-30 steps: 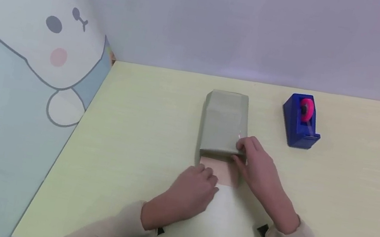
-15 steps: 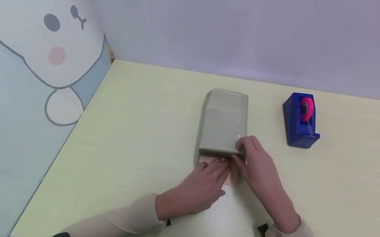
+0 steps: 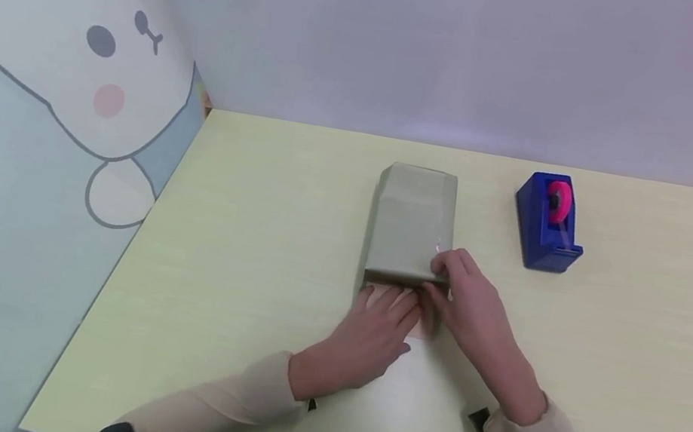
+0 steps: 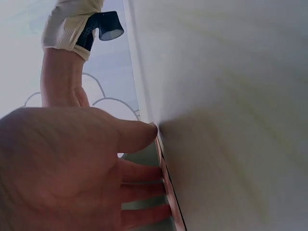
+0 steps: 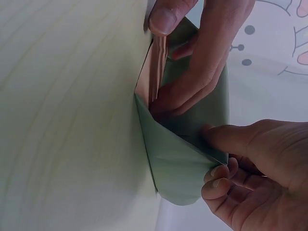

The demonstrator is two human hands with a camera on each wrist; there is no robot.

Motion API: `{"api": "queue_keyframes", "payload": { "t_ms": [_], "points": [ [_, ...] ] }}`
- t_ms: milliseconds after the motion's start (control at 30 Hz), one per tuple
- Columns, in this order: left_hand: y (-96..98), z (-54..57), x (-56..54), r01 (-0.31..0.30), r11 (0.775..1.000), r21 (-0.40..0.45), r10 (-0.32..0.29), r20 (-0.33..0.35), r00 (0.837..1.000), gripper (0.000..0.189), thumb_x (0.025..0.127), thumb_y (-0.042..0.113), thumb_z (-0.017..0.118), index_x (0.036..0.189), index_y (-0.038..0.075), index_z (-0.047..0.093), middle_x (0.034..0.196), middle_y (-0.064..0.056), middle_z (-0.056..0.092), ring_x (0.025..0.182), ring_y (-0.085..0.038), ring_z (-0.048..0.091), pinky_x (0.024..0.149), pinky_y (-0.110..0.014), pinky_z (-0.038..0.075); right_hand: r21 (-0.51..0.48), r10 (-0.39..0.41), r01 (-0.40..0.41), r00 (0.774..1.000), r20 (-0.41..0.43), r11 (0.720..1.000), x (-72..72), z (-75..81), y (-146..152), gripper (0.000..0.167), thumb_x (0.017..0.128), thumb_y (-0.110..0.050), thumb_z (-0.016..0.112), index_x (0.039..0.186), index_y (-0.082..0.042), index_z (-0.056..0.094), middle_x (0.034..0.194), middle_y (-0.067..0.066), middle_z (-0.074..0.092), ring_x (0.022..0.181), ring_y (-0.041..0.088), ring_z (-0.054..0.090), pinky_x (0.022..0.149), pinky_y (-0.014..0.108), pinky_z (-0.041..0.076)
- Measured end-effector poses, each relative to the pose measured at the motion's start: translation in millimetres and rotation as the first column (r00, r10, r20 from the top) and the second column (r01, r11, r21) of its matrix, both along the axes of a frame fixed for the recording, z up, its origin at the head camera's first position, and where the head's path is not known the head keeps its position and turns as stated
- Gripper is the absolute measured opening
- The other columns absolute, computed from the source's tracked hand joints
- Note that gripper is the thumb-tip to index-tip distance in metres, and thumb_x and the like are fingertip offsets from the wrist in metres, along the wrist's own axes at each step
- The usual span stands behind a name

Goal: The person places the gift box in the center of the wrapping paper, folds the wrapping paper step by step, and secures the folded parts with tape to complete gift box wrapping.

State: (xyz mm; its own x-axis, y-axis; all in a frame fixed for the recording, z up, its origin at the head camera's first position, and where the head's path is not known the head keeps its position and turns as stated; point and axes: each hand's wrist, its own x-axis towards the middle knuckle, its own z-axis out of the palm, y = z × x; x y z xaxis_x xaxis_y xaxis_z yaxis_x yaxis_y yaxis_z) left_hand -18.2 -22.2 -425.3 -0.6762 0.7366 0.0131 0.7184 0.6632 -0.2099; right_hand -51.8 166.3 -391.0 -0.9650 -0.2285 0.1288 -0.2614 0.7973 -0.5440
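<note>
A grey-green paper package (image 3: 413, 219) lies on the table, its near end open toward me. From that end a pinkish flap (image 5: 148, 79) lies low along the table. My left hand (image 3: 367, 338) rests on the flap, its fingers extended to the package's opening and partly inside it. In the left wrist view the left thumb sits at the flap's edge by the table. My right hand (image 3: 476, 306) pinches the paper at the package's near right corner, thumb inside the opening and fingertips outside. The package's contents are hidden.
A blue tape dispenser (image 3: 548, 221) with a pink roll stands to the right of the package. The pale table (image 3: 261, 232) meets a plain wall at the back. A curtain with a cartoon animal (image 3: 128, 80) hangs along the left side.
My left hand has moved forward and right onto the flap, its curled fingers straightening toward the package's opening. My right hand keeps its pinch at the corner.
</note>
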Motion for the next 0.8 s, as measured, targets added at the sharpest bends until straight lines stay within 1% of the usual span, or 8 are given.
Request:
{"api": "queue_keyframes", "payload": {
  "t_ms": [133,367,467,533,600,667,733,800],
  "points": [
    [-2.2,1.2,-2.8,0.005,1.0,0.028,-0.006,0.043,0.999,0.062,0.104,0.05,0.058,0.154,0.016,0.047,0.156,0.002,0.047,0.141,-0.022,0.044,0.107,-0.05,0.05,0.008,0.008,-0.008,1.0,-0.006,1.0,-0.8,-0.6,0.4,0.029,0.091,0.0,0.077,0.11,-0.004,0.055,0.106,0.012,0.059,0.089,0.026,0.065,0.075,0.042,0.059],
    [-2.8,0.4,-15.5,0.092,0.996,0.022,-0.092,0.019,0.996,0.055,0.104,0.048,0.058,0.148,0.015,0.053,0.145,-0.001,0.052,0.127,-0.023,0.049,0.103,-0.043,0.047,0.006,0.0,0.0,1.0,0.003,1.0,-0.2,-0.5,0.5,0.029,0.091,0.001,0.076,0.11,-0.003,0.055,0.106,0.013,0.059,0.09,0.028,0.065,0.077,0.045,0.061],
    [-7.8,9.4,-21.3,0.136,0.986,0.096,-0.141,0.053,0.989,0.036,0.104,0.036,0.06,0.135,0.017,0.063,0.132,0.002,0.064,0.114,-0.017,0.058,0.093,-0.03,0.051,0.002,0.009,-0.009,1.0,0.007,1.0,0.8,-0.4,-0.5,0.029,0.091,0.001,0.076,0.111,-0.003,0.055,0.107,0.013,0.059,0.09,0.027,0.066,0.077,0.044,0.061],
    [-13.4,18.5,-27.5,0.161,0.966,0.202,-0.169,0.021,0.985,0.025,0.102,0.024,0.063,0.125,0.018,0.07,0.121,0.003,0.07,0.104,-0.015,0.062,0.084,-0.025,0.054,0.0,0.017,-0.017,1.0,-0.002,1.0,0.6,-0.2,-1.3,0.028,0.091,0.002,0.076,0.111,-0.003,0.055,0.107,0.013,0.06,0.091,0.027,0.066,0.077,0.044,0.061],
    [-19.7,26.9,-36.7,0.159,0.933,0.322,-0.157,-0.033,0.987,0.019,0.099,0.017,0.067,0.117,0.017,0.073,0.112,0.002,0.073,0.099,-0.016,0.064,0.077,-0.026,0.054,0.001,0.019,-0.019,1.0,-0.013,1.0,-0.1,0.2,-1.7,0.028,0.091,0.002,0.076,0.11,-0.003,0.056,0.106,0.013,0.06,0.09,0.028,0.067,0.077,0.044,0.061],
    [-25.0,31.4,-49.0,0.129,0.911,0.393,-0.107,-0.078,0.991,0.024,0.097,0.019,0.071,0.12,0.017,0.071,0.119,-0.001,0.07,0.108,-0.021,0.063,0.082,-0.032,0.055,0.003,0.015,-0.015,1.0,-0.024,1.0,-0.7,0.3,-1.6,0.029,0.09,0.002,0.077,0.11,-0.003,0.056,0.105,0.013,0.06,0.09,0.028,0.067,0.077,0.045,0.061],
    [-28.2,30.3,-61.6,0.089,0.911,0.403,-0.061,-0.081,0.995,0.033,0.095,0.025,0.076,0.126,0.017,0.067,0.129,-0.003,0.065,0.12,-0.026,0.057,0.088,-0.038,0.055,0.008,0.009,-0.009,1.0,-0.026,1.0,-0.8,0.1,-1.2,0.029,0.09,0.002,0.077,0.109,-0.003,0.056,0.104,0.013,0.06,0.089,0.028,0.067,0.076,0.045,0.061],
    [-28.9,25.4,-72.1,0.058,0.926,0.372,-0.043,-0.048,0.998,0.045,0.093,0.032,0.079,0.132,0.018,0.062,0.139,-0.004,0.058,0.131,-0.027,0.05,0.095,-0.044,0.053,0.008,0.006,-0.006,1.0,-0.022,1.0,-0.4,-0.4,-0.5,0.029,0.09,0.002,0.077,0.109,-0.003,0.056,0.104,0.013,0.059,0.088,0.027,0.065,0.076,0.044,0.06]
  ]
}}
